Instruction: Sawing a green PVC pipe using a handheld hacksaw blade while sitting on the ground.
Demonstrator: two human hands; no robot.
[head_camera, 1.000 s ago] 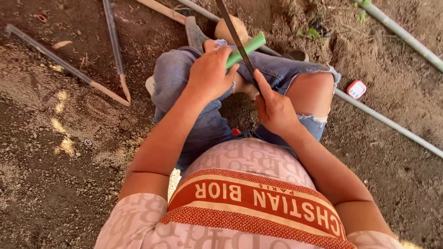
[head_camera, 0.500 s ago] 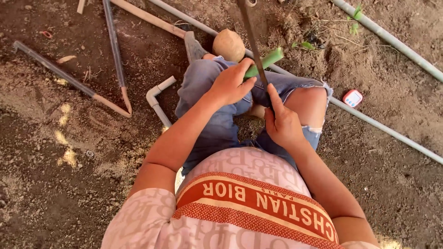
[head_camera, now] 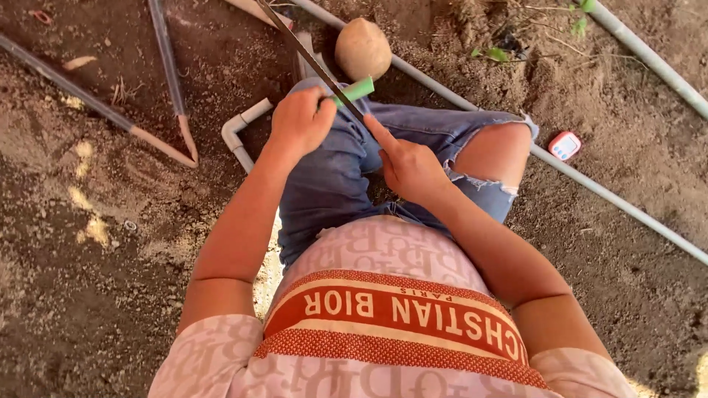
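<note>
While the blade sits on the tube, notes from the head view, the only one:
left hand: left hand (head_camera: pixel 299 121) is curled tight round a short green tube (head_camera: pixel 352 92), holding it over the left knee; only the far end of the tube sticks out past the fingers
right hand: right hand (head_camera: pixel 405 163) is wrapped round the near end of a long thin dark blade (head_camera: pixel 306 55), index finger laid straight along it; the handle itself is hidden in the palm
blade: runs up and away from the right hand, crosses the tube just beside the left fingertips and goes on to the top edge of frame; looks like a saw blade, teeth too small to tell
doing it well: my read, keep the tube braced on the thigh, blade square to it, light even strokes, left fingertips back from the cut line since they sit very close
tube: smooth, round, pale green, looks like plastic
jeans: blue denim jeans (head_camera: pixel 332 184), frayed open at the right knee
pipework: white elbow pipe (head_camera: pixel 237 133) just beside the left leg; long grey pipe (head_camera: pixel 605 195) runs past the right knee, smooth and straight
ground: dry crumbly soil (head_camera: pixel 88 295), loose clods
other: rounded tan stone (head_camera: pixel 362 49) near the foot; small red-and-white gadget (head_camera: pixel 565 145) beside the grey pipe
</note>
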